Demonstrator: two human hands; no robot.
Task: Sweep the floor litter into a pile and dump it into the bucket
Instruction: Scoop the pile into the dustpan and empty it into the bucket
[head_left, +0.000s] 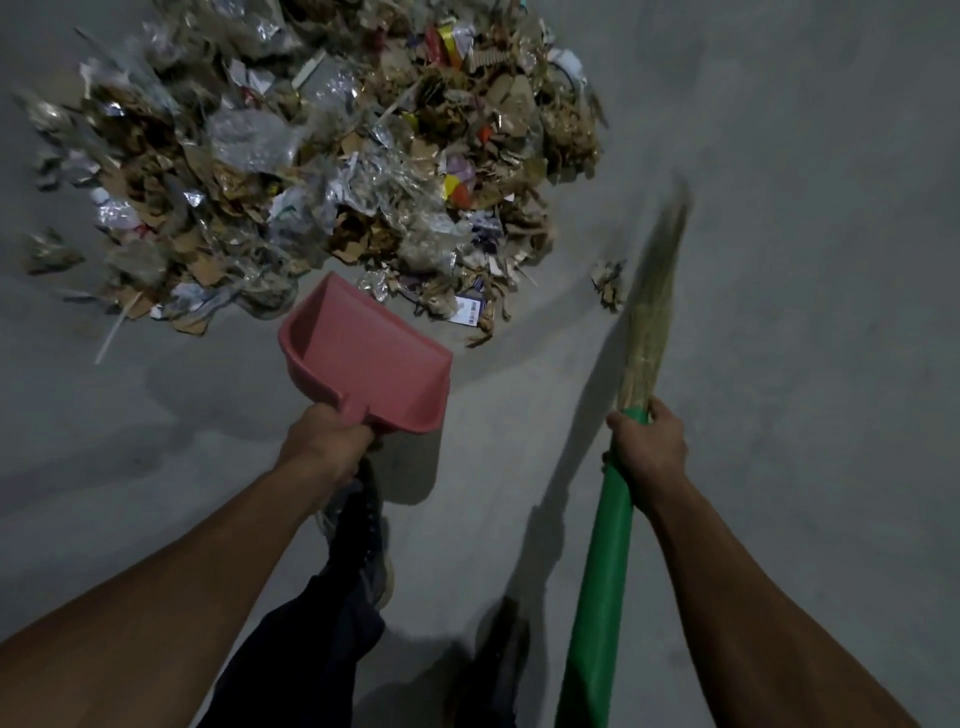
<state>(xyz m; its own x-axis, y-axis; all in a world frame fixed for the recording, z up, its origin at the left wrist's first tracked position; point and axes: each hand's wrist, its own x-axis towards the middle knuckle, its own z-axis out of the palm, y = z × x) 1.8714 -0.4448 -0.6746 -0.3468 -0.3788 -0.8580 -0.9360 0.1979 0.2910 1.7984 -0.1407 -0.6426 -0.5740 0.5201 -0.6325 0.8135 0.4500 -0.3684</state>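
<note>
The far end of the broom is smeared by motion blur, so its straw tips cannot be made out, and its green handle runs off the near edge of the frame. The litter pile is cut off at the far edge, and its left side is blurred too. The dustpan handle is hidden inside the left hand, whose fingers are wrapped around it; only the back of that hand shows. The pink pan is tilted, open mouth toward the pile, its front lip just beside the pile's near edge. The right hand grips the broom where straw meets handle, fingers curled round it, thumb on the left side. Both forearms reach forward from the near corners. A small scrap lies on the grey floor just left of the straw, apart from the pile. A shoe shows partly beneath the left wrist.
</note>
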